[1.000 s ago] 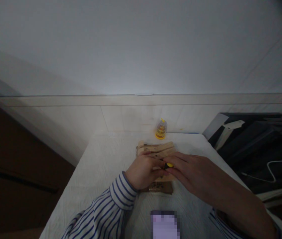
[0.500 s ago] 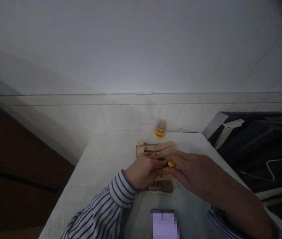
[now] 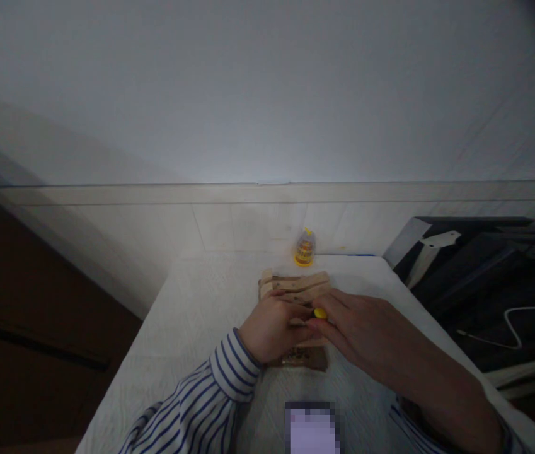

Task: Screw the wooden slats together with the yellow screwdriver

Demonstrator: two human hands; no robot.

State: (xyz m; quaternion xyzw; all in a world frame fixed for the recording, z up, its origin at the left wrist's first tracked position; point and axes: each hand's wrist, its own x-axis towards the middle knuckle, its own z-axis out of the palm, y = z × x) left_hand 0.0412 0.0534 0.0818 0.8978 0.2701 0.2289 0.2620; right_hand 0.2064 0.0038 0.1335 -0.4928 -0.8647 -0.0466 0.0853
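Over the middle of the table, my right hand (image 3: 364, 325) is closed round a small screwdriver (image 3: 320, 313) with a yellow and black handle. From the other side my left hand (image 3: 271, 328) is also closed, its fingertips meeting the right hand's at the black part; what they pinch is hidden. Directly beneath both hands lies a slatted wooden piece (image 3: 305, 282) made of light strips. A darker brown section (image 3: 314, 359) with dark markings shows at its near side. The screwdriver's tip cannot be seen.
A cone-shaped yellow container (image 3: 304, 252) with a clear cover stands at the table's back, close to the wall. A phone-like device (image 3: 313, 432) with a blurred screen lies at the front of the white-covered table (image 3: 191, 296). Dark panels (image 3: 484, 277) and a white cable (image 3: 515, 328) are at right.
The yellow handle sits slightly further left between my fingers and looks turned a little. Both hands stay over the wooden piece. The whole view has shifted slightly.
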